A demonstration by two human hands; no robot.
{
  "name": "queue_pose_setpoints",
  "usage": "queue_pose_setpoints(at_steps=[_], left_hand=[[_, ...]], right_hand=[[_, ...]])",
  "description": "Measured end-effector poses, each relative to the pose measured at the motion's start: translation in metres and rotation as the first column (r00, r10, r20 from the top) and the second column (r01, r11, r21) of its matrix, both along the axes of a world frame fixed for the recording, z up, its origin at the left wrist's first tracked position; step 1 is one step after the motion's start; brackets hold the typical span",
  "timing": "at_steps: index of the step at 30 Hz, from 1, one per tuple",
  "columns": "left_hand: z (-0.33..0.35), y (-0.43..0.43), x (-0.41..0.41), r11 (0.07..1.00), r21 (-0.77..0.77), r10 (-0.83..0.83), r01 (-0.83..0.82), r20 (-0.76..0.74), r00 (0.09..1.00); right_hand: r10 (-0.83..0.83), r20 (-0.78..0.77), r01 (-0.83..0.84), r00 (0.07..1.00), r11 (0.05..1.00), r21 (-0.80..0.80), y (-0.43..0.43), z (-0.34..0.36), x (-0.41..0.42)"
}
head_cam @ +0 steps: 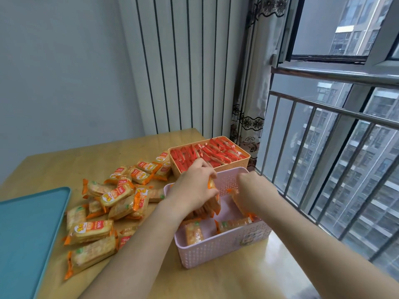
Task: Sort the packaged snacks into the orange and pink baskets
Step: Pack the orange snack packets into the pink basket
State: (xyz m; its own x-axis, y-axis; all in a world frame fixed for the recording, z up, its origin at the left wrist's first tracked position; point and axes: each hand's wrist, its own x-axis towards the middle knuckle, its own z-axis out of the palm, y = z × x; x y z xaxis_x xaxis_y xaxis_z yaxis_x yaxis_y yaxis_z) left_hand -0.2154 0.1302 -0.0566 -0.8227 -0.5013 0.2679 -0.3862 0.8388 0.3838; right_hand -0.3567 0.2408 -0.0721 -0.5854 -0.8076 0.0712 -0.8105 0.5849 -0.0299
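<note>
Wooden surface [54, 165] carries everything. Teal tray [28, 234] lies flat, well to the left of the left hand, nothing on it that shows. Pink basket [216, 249] sits directly under both hands. Orange basket [236, 163] is just beyond the hands, touching or nearly touching the pink one, and packed to the rim with red packets [207, 154]; that half looks done. Loose cracker packets [103, 212] are heaped to the left of the left forearm, a good many. Left hand [194, 186] is over the pink basket, fingers curled round a stack of cracker packets [212, 203] held on edge and part-way down inside. Right hand [252, 188] is also inside the basket, against a single cracker packet [237, 199]; its fingers are hidden behind the back of the hand, so cannot tell whether it grips. Only a few packets [193, 233] stand in the pink basket and much of its floor shows. Judgement: cracker half early, most of the heap left.
</note>
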Motion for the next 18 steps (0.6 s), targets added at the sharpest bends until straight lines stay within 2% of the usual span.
queue_pose_setpoints(at_steps=[2,5,11,14,18], left_hand=[[-0.004,0.003,-0.003,0.998,-0.049,0.046,-0.044,0.048,0.998],[-0.004,0.005,-0.005,0.987,-0.137,0.095,-0.081,0.100,0.990],[-0.008,0.007,-0.014,0.954,-0.287,0.139,-0.092,0.149,0.979],[-0.011,0.006,-0.016,0.942,-0.318,0.159,-0.106,0.145,0.977],[-0.012,0.004,-0.016,0.950,-0.286,0.166,-0.128,0.111,0.980]], right_hand=[[0.004,-0.030,-0.003,1.000,1.000,0.023,-0.002,-0.009,0.001],[-0.006,0.036,0.004,0.999,0.998,0.064,-0.009,-0.020,0.000],[0.019,0.117,-0.024,0.993,0.999,0.040,-0.011,-0.021,-0.002],[0.046,0.152,-0.042,0.987,0.999,-0.031,-0.006,-0.014,-0.001],[0.084,0.236,-0.051,0.968,0.988,-0.143,0.000,-0.001,0.001]])
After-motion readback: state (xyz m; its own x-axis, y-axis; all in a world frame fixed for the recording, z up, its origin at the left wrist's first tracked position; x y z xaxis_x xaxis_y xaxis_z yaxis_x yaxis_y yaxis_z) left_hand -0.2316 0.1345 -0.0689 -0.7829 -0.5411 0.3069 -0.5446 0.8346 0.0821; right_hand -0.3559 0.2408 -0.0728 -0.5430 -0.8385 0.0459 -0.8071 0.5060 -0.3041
